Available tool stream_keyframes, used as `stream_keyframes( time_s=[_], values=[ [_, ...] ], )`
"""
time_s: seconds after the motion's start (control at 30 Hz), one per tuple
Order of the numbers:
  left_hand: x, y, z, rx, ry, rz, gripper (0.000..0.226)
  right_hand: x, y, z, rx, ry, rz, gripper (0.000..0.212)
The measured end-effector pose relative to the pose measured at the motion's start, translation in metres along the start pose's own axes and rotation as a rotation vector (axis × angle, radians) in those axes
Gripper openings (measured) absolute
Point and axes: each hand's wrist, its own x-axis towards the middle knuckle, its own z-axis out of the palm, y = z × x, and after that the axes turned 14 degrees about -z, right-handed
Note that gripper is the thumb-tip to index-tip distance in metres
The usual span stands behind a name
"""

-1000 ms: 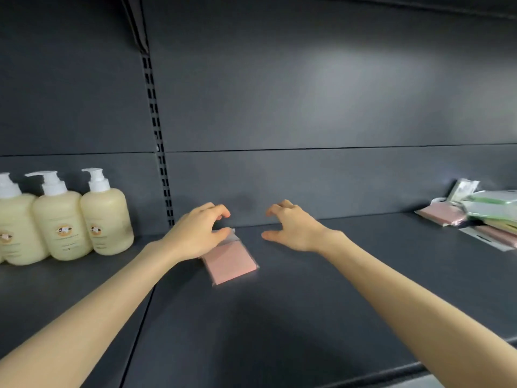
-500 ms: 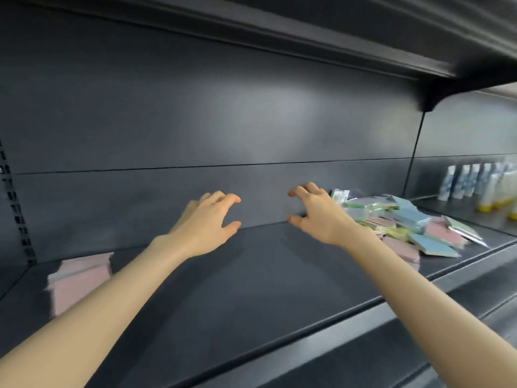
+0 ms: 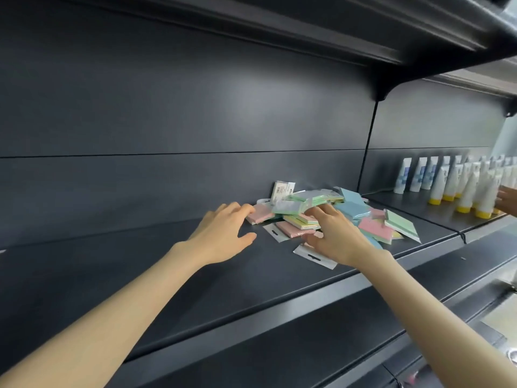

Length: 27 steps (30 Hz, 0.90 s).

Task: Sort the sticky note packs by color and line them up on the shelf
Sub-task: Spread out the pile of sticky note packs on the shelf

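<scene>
A loose heap of sticky note packs (image 3: 347,211) in pink, green, blue and yellow lies on the dark shelf (image 3: 140,264), right of centre. My left hand (image 3: 221,233) hovers open at the heap's left edge, fingertips touching a pink pack (image 3: 260,214). My right hand (image 3: 335,236) rests open on the heap's front, fingers spread over a pink pack (image 3: 291,228) and a yellow-green pack (image 3: 303,220). A clear hang tab (image 3: 313,256) sticks out under its palm. Neither hand grips a pack.
White tubes with yellow caps (image 3: 464,189) stand in rows on the neighbouring shelf section to the right. Another person's hand (image 3: 507,201) reaches in at the far right edge. An upper shelf (image 3: 307,26) overhangs; a lower shelf ledge (image 3: 279,343) runs below.
The view swung right from the single pink pack by the soap bottles to the mixed heap. Both hands moved right and came down onto the heap's left and front.
</scene>
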Motion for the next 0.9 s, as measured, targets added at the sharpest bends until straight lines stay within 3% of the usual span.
stream_keyframes(
  time_s=[0.3,0.6,0.83,0.9],
  values=[
    [0.058,0.04,0.054,-0.081,-0.099,0.03,0.053,0.015,0.075,0.013,0.073,-0.107,0.043,0.056],
    [0.111,0.054,0.103,-0.179,-0.214,-0.052,0.056,0.036,0.129,0.034,0.225,-0.302,0.055,0.054],
    [0.131,0.068,0.124,-0.151,-0.266,-0.218,0.057,0.05,0.155,0.048,0.289,-0.409,-0.003,0.081],
    [0.133,0.068,0.129,-0.122,-0.254,-0.27,0.059,0.054,0.159,0.054,0.313,-0.427,-0.049,0.08]
  ],
)
